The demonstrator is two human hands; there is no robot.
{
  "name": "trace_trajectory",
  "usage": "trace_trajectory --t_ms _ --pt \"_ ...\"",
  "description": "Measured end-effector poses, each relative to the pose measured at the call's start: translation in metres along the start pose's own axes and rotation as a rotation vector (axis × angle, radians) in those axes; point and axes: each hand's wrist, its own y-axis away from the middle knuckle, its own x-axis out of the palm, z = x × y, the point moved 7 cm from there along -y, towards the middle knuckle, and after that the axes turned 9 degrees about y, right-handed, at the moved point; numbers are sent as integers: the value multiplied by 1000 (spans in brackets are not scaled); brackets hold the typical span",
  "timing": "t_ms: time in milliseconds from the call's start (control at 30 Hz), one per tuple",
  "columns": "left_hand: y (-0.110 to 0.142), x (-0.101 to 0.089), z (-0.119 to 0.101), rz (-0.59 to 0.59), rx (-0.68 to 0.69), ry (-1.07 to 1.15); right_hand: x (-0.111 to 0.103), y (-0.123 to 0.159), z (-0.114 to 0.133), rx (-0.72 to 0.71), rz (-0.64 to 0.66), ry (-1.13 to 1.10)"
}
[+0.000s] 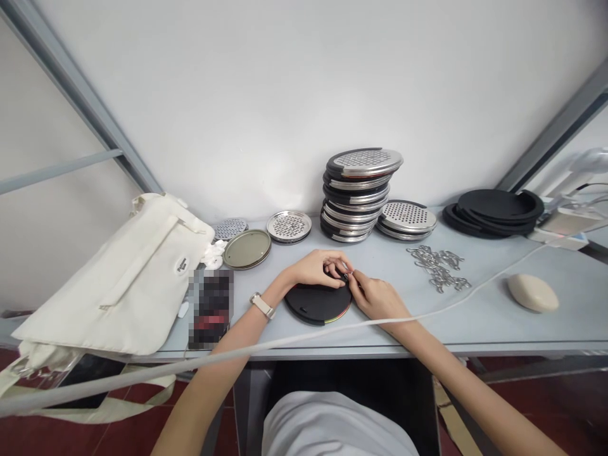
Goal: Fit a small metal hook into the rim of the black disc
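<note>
A black round holder (313, 305) with a thin yellow-and-red edge lies near the table's front. My left hand (319, 268), a watch on its wrist, reaches over the far side of this holder. Its fingers curl at the holder's upper right edge, thumb on top. From the right, my right hand (380, 299) meets the left fingertips in a pinch at that edge. Whatever small piece sits between the right fingertips is too small to make out. Right of the hands lies a loose pile of small metal clips (439, 272).
Behind stands a tall stack of round metal graters in black holders (356, 202), beside a shorter stack (408, 217). Black round holders (494, 212) lie right; an olive plate (247, 249) and a grater disc (289, 225) left. A white cable (304, 342) crosses in front. A white bag (128, 285) leans left.
</note>
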Motion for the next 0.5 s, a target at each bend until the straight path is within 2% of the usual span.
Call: trace_trajectory --t_ms 500 --pt "0 1 -1 8 -5 36 1 0 -1 13 -6 -1"
